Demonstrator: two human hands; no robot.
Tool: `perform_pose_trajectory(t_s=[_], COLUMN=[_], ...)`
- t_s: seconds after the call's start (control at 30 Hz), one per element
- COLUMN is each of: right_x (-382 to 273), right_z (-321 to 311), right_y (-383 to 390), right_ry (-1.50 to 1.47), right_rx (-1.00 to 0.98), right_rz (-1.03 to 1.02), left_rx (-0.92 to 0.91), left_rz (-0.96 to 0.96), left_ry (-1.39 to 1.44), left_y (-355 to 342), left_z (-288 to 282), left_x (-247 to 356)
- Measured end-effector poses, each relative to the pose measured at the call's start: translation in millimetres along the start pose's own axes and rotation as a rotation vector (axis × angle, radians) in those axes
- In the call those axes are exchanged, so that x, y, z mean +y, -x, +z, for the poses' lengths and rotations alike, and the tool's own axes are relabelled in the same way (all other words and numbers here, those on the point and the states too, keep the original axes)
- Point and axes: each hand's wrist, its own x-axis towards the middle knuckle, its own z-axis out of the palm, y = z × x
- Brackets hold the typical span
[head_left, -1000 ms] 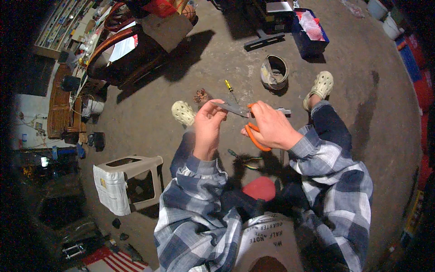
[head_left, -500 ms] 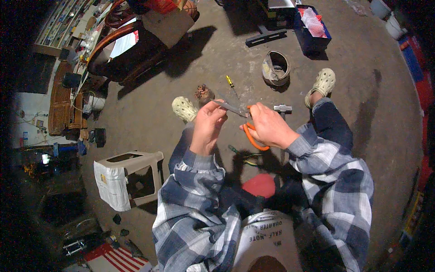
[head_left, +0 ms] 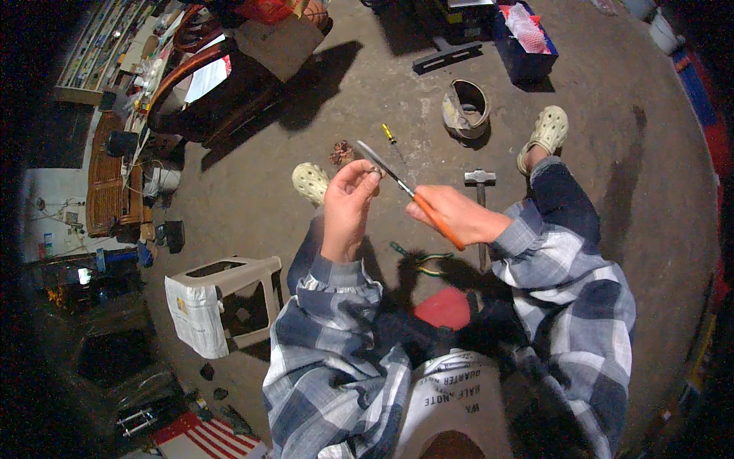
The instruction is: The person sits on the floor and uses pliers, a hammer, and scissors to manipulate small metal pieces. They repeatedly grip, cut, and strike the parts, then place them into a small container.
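My right hand point(head_left: 459, 214) is closed around the orange handles of a pair of scissors point(head_left: 437, 217). Their grey blades point(head_left: 384, 166) point up and to the left, past the fingertips of my left hand point(head_left: 352, 200). Thumb and fingers of that hand pinch a small dull piece point(head_left: 375, 173) close beside the blades; its kind is too small to make out. Just beyond lies a bundle of copper-coloured wire scraps point(head_left: 342, 152) on the floor. A yellow-handled screwdriver point(head_left: 389, 134) lies farther off. Beside my right hand is a hammer point(head_left: 480, 179), and pliers with green and yellow handles point(head_left: 422, 258) lie nearer me.
A worn open bucket point(head_left: 465, 113) stands ahead, with a blue box point(head_left: 527, 61) behind it. A beige plastic stool point(head_left: 264, 268) is at the left. Farther left stands a wooden chair point(head_left: 222, 115) loaded with things. My feet in cream clogs point(head_left: 549, 128) flank the tools.
The scissors have turned, so the handles now appear edge-on and the blades point more upward. My left hand's fingers have come off the blade tip and hold the small piece beside it.
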Motion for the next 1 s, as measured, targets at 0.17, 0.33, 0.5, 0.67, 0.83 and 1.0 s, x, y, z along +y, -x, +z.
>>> perform_pose_trajectory(t_s=[0.17,0.33,0.5,0.67,0.83,1.0], right_x=[-6.8,-22.6,-22.3,-18.0,-12.6,-5.8], right_z=[7.1,-3.6,-6.1,-4.2,0.3,4.3], right_y=[2.0,1.4,-0.1,-4.0,-6.6,-7.7], right_ry=[-0.138,0.402,0.571,0.597,0.571,0.577], right_rx=[0.022,0.314,0.434,0.466,0.417,0.392], right_rz=[0.051,-0.092,-0.142,-0.162,-0.116,-0.109], left_rx=[-0.103,-0.095,-0.061,-0.013,0.017,-0.006], left_rz=[0.050,0.115,0.144,0.124,0.177,0.161], left_ry=[0.183,0.207,0.200,0.166,0.109,0.100], left_y=[-3.7,-2.6,-1.4,-1.8,-0.7,-0.8], left_z=[2.6,8.4,10.4,9.0,8.7,6.9], left_x=[2.0,2.0,-2.7,-5.2,-6.5,-5.8])
